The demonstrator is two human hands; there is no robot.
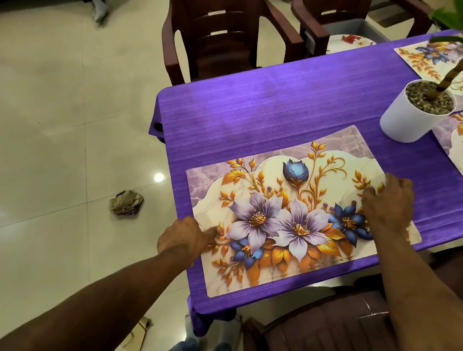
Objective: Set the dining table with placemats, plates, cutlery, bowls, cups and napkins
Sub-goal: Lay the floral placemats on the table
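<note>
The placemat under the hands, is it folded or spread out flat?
Spread flat: the placemat shows its whole flower print, lying on the purple tablecloth.

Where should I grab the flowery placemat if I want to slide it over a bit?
Take the flowery placemat by its two short ends, coming in from the table's near edge. It lies flat, so lift an edge and pinch it. The left hand and right hand already sit at those ends.
</note>
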